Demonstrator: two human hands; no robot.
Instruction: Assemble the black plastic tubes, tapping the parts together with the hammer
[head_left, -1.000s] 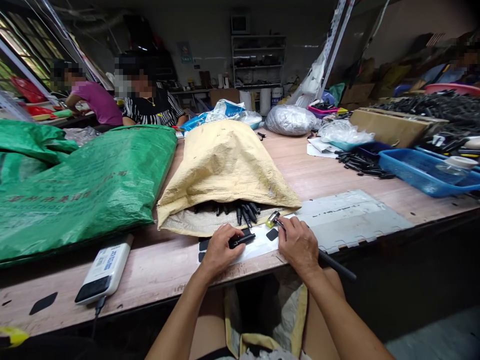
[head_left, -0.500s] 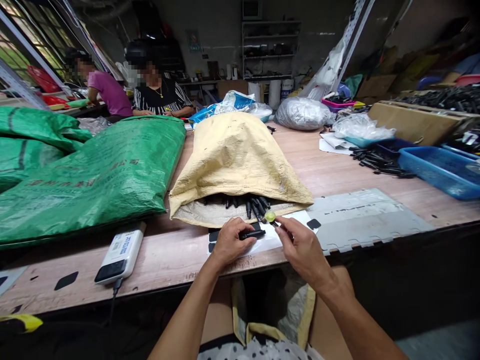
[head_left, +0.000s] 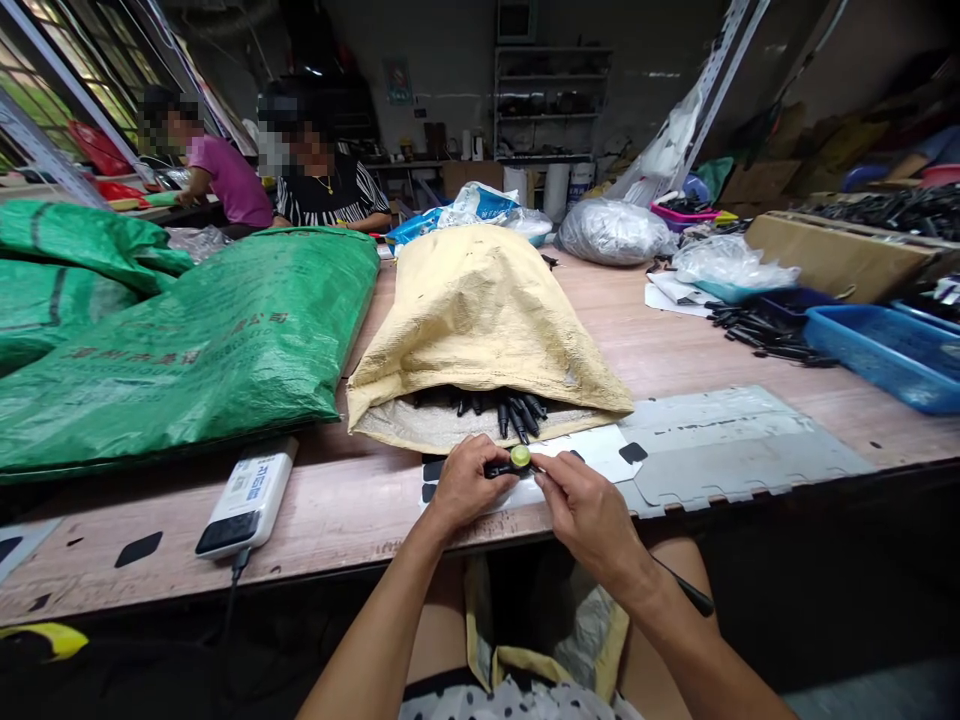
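Note:
My left hand (head_left: 469,480) is closed around a slim black cylindrical piece (head_left: 496,468), which lies roughly level above the white sheet. A round yellow-green disc (head_left: 520,456) sits at the right end of that piece. From the right, my right hand (head_left: 589,505) pinches a thin dark piece (head_left: 535,469) whose tip meets the disc; how they join is hidden. Just beyond both hands, the mouth of a yellow woven sack (head_left: 487,320) gapes, with several black cylindrical pieces (head_left: 517,412) spilling out. A slender black piece (head_left: 688,590) shows beside my right forearm.
A green woven sack (head_left: 225,340) lies at left, and a white power bank (head_left: 247,498) with a cable rests near the front edge. At right are a grey board (head_left: 750,440), a blue tray (head_left: 885,345) and loose black parts (head_left: 772,330). Two people sit beyond the table.
My right hand has moved left and slightly down, bringing the yellow-green disc to the black piece in my left hand. A slender black piece now shows by my right forearm.

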